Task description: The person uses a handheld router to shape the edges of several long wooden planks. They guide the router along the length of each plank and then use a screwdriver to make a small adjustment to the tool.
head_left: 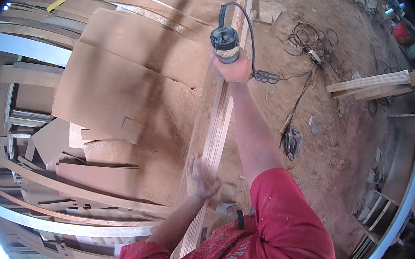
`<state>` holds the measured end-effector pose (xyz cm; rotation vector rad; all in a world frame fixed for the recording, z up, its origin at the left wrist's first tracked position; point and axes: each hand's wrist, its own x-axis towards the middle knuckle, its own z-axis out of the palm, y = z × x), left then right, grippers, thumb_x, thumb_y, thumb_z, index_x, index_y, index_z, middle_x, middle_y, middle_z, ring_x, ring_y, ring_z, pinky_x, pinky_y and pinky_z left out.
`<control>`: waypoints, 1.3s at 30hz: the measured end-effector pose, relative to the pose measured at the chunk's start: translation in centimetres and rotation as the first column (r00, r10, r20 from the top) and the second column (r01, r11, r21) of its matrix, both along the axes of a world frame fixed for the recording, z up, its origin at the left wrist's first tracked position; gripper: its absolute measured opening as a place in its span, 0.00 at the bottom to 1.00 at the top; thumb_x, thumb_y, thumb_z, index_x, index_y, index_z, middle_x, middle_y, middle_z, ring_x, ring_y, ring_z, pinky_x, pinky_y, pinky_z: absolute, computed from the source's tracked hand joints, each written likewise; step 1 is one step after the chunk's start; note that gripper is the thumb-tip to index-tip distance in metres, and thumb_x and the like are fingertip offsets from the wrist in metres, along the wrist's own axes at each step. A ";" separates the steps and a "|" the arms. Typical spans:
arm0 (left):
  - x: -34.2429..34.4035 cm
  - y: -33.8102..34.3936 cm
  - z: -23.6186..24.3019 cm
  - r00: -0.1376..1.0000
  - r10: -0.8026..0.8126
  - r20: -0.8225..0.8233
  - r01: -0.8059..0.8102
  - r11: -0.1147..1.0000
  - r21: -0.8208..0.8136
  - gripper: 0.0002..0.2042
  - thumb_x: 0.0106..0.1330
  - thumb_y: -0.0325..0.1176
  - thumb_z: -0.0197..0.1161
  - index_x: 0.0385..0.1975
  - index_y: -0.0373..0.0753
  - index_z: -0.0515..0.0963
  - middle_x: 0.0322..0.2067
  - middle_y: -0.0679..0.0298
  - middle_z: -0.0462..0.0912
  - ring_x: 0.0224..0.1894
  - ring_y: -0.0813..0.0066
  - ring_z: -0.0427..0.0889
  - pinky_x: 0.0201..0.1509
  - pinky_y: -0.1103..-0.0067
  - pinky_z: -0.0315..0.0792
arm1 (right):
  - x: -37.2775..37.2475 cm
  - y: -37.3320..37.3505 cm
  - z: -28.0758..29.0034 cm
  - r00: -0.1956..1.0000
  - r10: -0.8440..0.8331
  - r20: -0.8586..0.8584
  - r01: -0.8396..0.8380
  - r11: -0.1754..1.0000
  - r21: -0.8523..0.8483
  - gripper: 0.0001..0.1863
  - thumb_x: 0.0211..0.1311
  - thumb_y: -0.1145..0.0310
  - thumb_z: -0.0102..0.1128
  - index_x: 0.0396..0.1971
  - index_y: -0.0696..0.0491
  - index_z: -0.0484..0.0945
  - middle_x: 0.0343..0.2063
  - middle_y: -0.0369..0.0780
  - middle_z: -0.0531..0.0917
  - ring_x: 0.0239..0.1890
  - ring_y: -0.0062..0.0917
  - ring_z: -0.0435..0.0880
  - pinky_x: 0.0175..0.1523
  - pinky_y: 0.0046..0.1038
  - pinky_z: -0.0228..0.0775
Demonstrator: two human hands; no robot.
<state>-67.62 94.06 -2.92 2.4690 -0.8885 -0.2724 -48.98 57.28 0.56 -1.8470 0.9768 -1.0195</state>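
Note:
A long wooden board [216, 135] with grooved lines along it runs away from my body through the middle. My right hand [235, 69] is stretched far forward and closed around the lower body of a trim router [225, 39], a black cylindrical power tool dusted with sawdust. Its underside and bit are hidden by my hand. From its top a black cord [251, 28] loops over to a dark connector [265, 77] beside the board. Closer to me, my left hand [200, 178] lies on the board, fingers stretched out, slightly blurred.
Large brown sheets [107, 68] and stacked strips [33, 50] lie on the left. On the dusty floor at right are coiled cables [310, 39] and another power tool [292, 143]. Timber pieces [371, 83] jut in from the right, near a shelf unit [399, 160].

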 end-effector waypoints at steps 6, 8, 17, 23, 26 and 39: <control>-0.1 -0.1 -0.4 1.000 -0.009 0.012 0.009 1.000 -0.001 0.49 0.50 0.43 0.74 0.74 0.27 0.64 0.75 0.34 0.67 0.81 0.30 0.60 0.87 0.44 0.51 | -0.7 0.4 0.8 0.998 0.031 -0.058 -0.024 0.993 0.113 0.39 0.42 0.42 0.89 0.44 0.59 0.89 0.40 0.51 0.94 0.45 0.43 0.96 0.53 0.42 0.87; -0.1 -0.4 0.3 1.000 -0.008 -0.008 0.008 1.000 0.020 0.49 0.50 0.43 0.75 0.74 0.27 0.65 0.75 0.34 0.67 0.81 0.30 0.60 0.87 0.44 0.51 | -2.3 2.7 1.6 0.994 0.044 -0.096 -0.018 0.965 0.261 0.40 0.43 0.42 0.89 0.46 0.60 0.89 0.42 0.50 0.95 0.47 0.41 0.96 0.54 0.41 0.86; -0.1 0.0 -0.9 0.996 -0.034 0.080 0.038 0.998 -0.046 0.45 0.50 0.42 0.75 0.71 0.30 0.68 0.71 0.30 0.71 0.75 0.25 0.67 0.81 0.44 0.60 | -8.3 11.4 1.6 0.991 0.052 -0.124 -0.019 0.968 0.251 0.35 0.41 0.46 0.87 0.45 0.55 0.86 0.34 0.49 0.93 0.39 0.46 0.96 0.47 0.43 0.89; -0.1 0.6 -1.7 0.998 -0.038 0.045 0.039 0.999 -0.020 0.49 0.51 0.44 0.76 0.73 0.29 0.64 0.76 0.33 0.66 0.81 0.29 0.60 0.85 0.42 0.55 | -7.7 10.3 -0.2 0.998 0.039 0.047 -0.043 0.996 0.072 0.34 0.39 0.50 0.87 0.46 0.55 0.87 0.31 0.49 0.93 0.37 0.45 0.96 0.43 0.42 0.90; 0.1 0.1 -1.0 0.998 -0.036 0.061 0.038 0.999 -0.024 0.47 0.52 0.45 0.76 0.72 0.29 0.66 0.74 0.32 0.68 0.77 0.26 0.64 0.82 0.42 0.58 | -6.6 8.8 -0.7 0.998 0.033 0.050 -0.036 0.998 0.056 0.34 0.38 0.52 0.87 0.46 0.55 0.87 0.32 0.49 0.93 0.37 0.45 0.96 0.44 0.42 0.90; -0.2 0.2 -0.6 0.999 0.019 -0.034 -0.019 1.000 0.024 0.50 0.54 0.46 0.76 0.76 0.27 0.63 0.76 0.30 0.65 0.82 0.29 0.59 0.86 0.45 0.55 | -0.9 1.3 -0.4 1.000 -0.025 0.014 0.025 0.999 -0.039 0.36 0.38 0.40 0.88 0.41 0.52 0.87 0.32 0.50 0.92 0.37 0.48 0.95 0.44 0.45 0.88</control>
